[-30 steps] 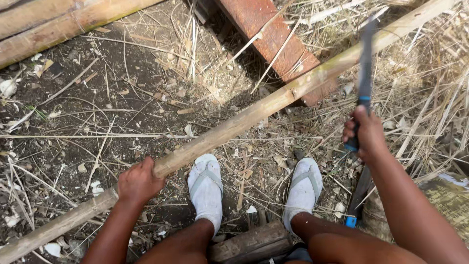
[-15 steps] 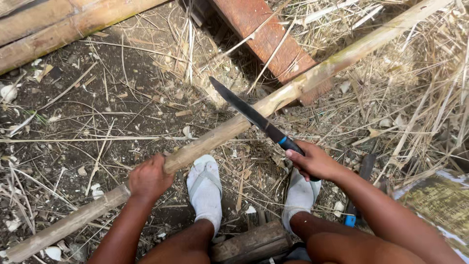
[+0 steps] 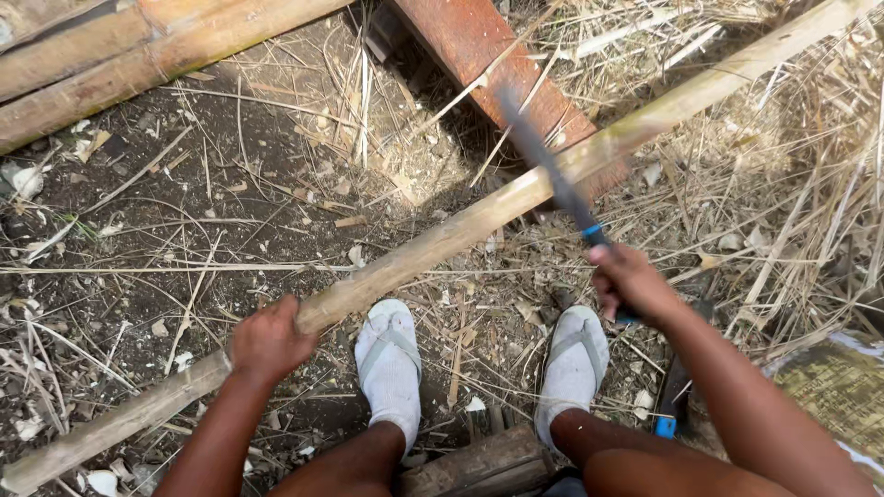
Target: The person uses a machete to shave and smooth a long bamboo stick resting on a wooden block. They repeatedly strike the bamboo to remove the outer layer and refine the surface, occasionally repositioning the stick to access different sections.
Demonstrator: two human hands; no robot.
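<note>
**Two closed hands: one on a bamboo pole, one on a machete**

The left hand (image 3: 269, 340) sits in the lower left of the frame, fingers wrapped fully over the top of a long bamboo pole (image 3: 442, 244) and clamped on it. The pole runs as a diagonal from the bottom left corner up to the upper right corner, passing just above the person's feet. Its lower end is cut off by the frame edge, and so is its upper end.

The right hand (image 3: 631, 283) is right of centre, closed tight around the handle of a machete (image 3: 545, 166). The dark blade points up and to the left, crossing in front of the pole near the middle of the upper half. The blade is blurred, so its edge and tip are hard to make out, and whether it touches the pole cannot be told. A blue band shows where the blade meets the handle; the rest of the handle is hidden inside the fist.

Below the pole, two feet in pale sandals (image 3: 390, 364) stand on dark soil strewn with dry straw. A rust-coloured beam (image 3: 479, 46) lies under the pole at the top centre, and more bamboo poles (image 3: 138, 55) lie across the upper left corner. A log (image 3: 479, 465) shows between the legs at the bottom edge, partly covered by them. A dark object with a blue end (image 3: 670, 405) lies behind the right forearm, mostly hidden.
</note>
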